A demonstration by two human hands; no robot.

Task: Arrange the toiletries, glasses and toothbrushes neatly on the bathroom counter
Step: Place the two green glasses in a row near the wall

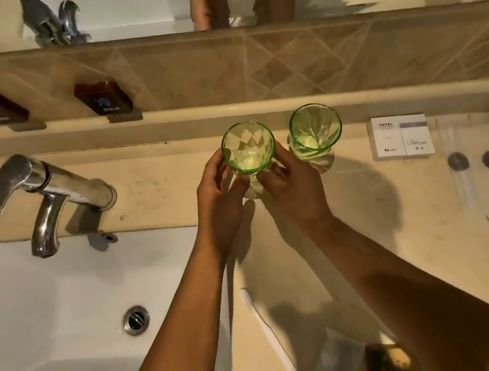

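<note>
A chrome tap (42,194) stands over the white sink (47,318); the left hand (219,199) and right hand (293,189) together clasp one green glass (248,147) upright at the counter's (422,219) back edge; just beside it — a second green glass (316,131); further right, a white hotel box (400,136).

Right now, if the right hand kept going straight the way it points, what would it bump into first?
The right hand already grips the near glass and points up toward the wall. Going on, it would probably push that glass into the ledge behind it. The other glass stands just to the right, likely missed.
</note>
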